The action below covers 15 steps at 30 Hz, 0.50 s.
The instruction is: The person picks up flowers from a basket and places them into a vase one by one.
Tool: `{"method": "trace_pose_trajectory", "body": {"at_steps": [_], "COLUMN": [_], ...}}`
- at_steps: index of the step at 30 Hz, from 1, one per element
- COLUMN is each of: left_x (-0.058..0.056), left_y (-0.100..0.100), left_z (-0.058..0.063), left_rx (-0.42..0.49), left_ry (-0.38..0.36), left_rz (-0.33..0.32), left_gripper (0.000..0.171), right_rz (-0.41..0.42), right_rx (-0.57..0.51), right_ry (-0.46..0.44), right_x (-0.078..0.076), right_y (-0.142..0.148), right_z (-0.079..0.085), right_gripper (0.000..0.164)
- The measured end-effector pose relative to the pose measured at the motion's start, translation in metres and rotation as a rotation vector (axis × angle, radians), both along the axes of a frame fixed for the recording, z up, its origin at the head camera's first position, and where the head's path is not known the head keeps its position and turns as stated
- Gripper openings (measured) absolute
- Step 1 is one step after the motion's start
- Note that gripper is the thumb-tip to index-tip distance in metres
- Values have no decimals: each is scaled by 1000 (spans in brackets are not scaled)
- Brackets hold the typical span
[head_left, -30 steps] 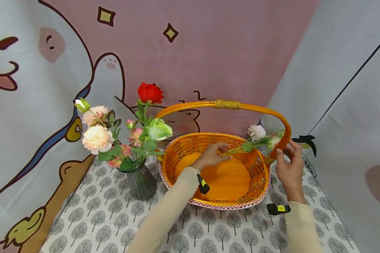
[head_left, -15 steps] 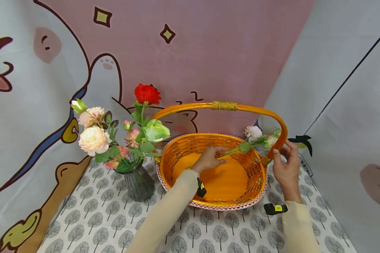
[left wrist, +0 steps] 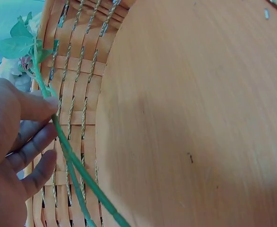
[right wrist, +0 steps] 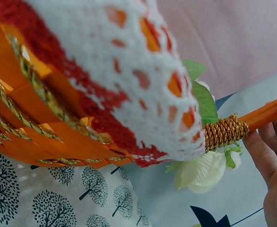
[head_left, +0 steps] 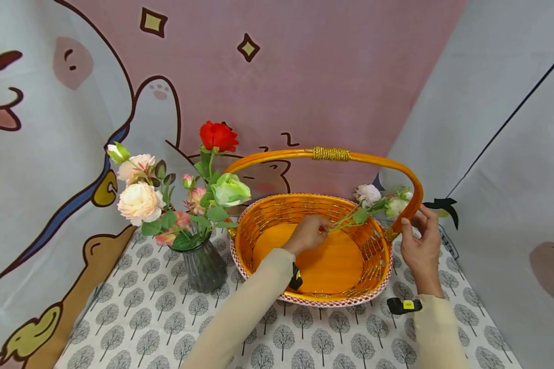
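Note:
The left hand (head_left: pixel 308 234) reaches over the inside of an orange woven basket (head_left: pixel 320 301). Its thumb and index finger pinch a green flower stem (left wrist: pixel 84 172), and a second thin stem (left wrist: pixel 77 193) runs beside it. These stems lean toward the right rim, where a pale pink-white flower (head_left: pixel 368 196) and a cream-green flower (head_left: pixel 395 207) hang over the edge. On the basket's right side, the right hand (head_left: pixel 422 251) grips the lower end of the arched handle (head_left: pixel 388 162), just above its gold cord wrapping (right wrist: pixel 227 133).
Left of the basket stands a ribbed grey glass vase (head_left: pixel 206 267) full of flowers, among them a red rose (head_left: pixel 218 137) and a green rose (head_left: pixel 231 189). A tree-print cloth (head_left: pixel 283 338) covers the table. Printed curtains (head_left: pixel 332 72) hang behind.
The left hand's fingers were spread near the stem ends; now they have closed on a stem. The right hand keeps its hold on the handle. The head view shifts slightly.

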<state>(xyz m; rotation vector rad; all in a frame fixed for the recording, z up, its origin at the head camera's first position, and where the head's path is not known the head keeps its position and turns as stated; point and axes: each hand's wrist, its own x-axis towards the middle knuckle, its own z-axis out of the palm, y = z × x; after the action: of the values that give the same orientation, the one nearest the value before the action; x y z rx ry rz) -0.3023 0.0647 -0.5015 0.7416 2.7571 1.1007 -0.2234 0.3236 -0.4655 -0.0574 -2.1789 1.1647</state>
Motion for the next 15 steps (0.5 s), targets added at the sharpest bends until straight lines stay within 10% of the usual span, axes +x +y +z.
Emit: {"method": "trace_pose_trajectory", "body": {"at_steps": [15], "left_x": [2], "left_y": [0], "left_z": [2], "left_rx": [-67], "left_ry": [59], "left_rz": [16], "left_gripper": [30], "right_rz": [0], "right_rx": [-2], "right_ry": [18], "right_x": [-1], "right_y": [1], "right_z": [-1], "right_gripper": [48]}}
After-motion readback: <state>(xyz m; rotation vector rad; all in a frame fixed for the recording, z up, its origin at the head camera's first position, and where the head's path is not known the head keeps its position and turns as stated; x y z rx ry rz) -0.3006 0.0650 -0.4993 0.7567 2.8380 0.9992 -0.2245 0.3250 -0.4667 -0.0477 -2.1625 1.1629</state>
